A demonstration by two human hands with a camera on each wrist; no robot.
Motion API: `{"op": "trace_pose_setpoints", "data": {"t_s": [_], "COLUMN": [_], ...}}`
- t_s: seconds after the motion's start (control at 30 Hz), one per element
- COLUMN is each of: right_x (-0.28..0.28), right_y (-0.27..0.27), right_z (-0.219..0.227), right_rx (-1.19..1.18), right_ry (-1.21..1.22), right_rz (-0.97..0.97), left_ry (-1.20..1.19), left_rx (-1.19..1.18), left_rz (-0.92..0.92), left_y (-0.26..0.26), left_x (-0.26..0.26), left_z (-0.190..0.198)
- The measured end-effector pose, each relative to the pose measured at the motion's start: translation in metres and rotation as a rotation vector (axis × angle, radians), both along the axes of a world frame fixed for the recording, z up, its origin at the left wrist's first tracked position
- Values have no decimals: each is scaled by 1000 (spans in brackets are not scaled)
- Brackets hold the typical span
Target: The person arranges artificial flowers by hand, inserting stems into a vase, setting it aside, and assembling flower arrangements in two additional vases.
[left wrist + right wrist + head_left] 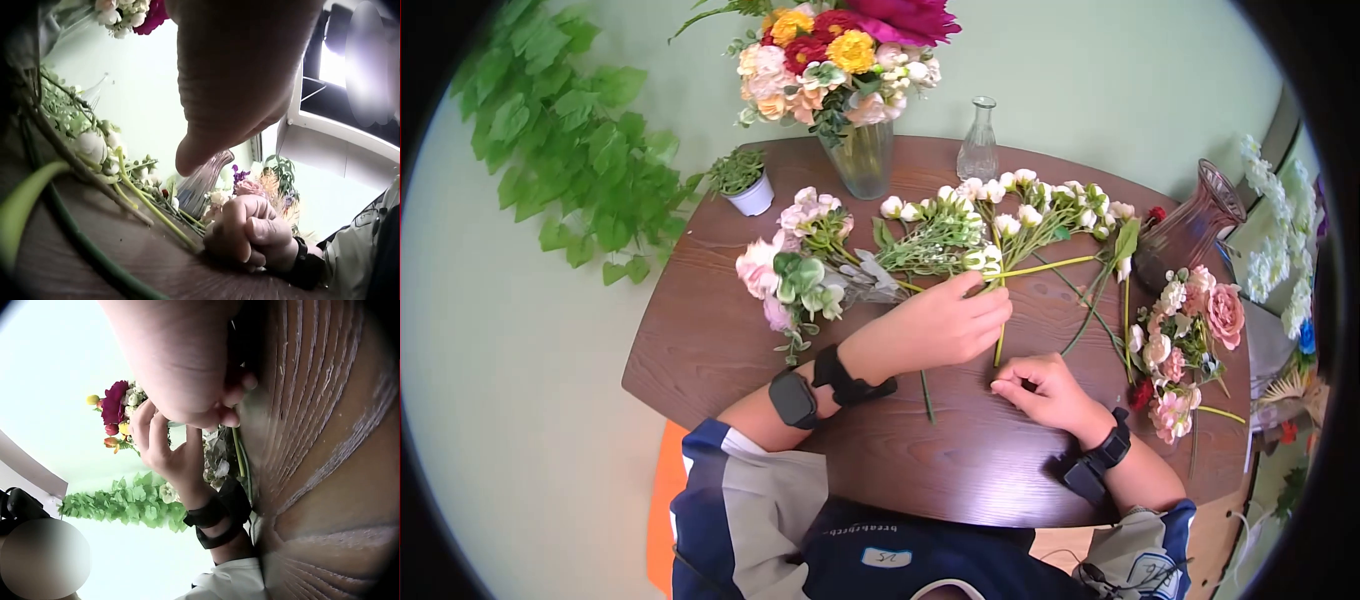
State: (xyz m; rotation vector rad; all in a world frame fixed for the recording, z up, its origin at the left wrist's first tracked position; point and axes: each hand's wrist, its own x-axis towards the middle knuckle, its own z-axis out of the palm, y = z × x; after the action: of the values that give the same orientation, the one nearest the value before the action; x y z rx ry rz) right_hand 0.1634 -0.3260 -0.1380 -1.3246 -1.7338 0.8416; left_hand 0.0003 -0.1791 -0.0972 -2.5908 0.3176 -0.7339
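Note:
In the head view, my left hand [940, 320] is bent over flower stems; whether it pinches one is hidden. White flowers [990, 262] and a yellow-green stem [1050, 266] lie by its fingertips, and another stem [999, 345] runs down beside it. My right hand [1050, 395] rests on the table, loosely curled, with no object visible in it. The left wrist view shows this right hand [250, 231] beside a stem's end [187, 240]. In the right wrist view, the left hand [169, 450] has bent fingers, and green stems [239, 453] lie behind the near hand.
A vase of mixed flowers [865, 160], a small clear vase [978, 150] and a potted plant [749, 195] stand at the back. Pink and green flowers [795, 275] lie left. On the right are a ribbed vase [1190, 225] and a pink bunch [1175, 360].

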Motion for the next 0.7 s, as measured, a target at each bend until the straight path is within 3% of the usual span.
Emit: {"op": "trace_pose_setpoints", "data": {"t_s": [0.2, 0.27, 0.3, 0.37, 0.5, 0.7], "right_x": [0, 0, 1, 5, 6, 6], "right_y": [-3, -5, -4, -2, -2, 1], "right_z": [-2, -1, -3, -7, -8, -8], "right_rx": [8, -230, -230, -234, -249, -221], "right_ry": [-45, 235, 235, 506, 390, 482], "right_rz": [0, -47, -48, -66, -70, -122], "left_ry": [99, 98, 98, 113, 123, 120], "left_rx": [-119, -150, -184, -231, -313, -331], "left_rz": [59, 75, 92, 129, 149, 131], "left_y": [-2, -4, -5, -8, -7, -9], "left_x": [1, 0, -1, -1, -2, -1], "left_z": [-17, -23, -26, -28, -31, -35]}}
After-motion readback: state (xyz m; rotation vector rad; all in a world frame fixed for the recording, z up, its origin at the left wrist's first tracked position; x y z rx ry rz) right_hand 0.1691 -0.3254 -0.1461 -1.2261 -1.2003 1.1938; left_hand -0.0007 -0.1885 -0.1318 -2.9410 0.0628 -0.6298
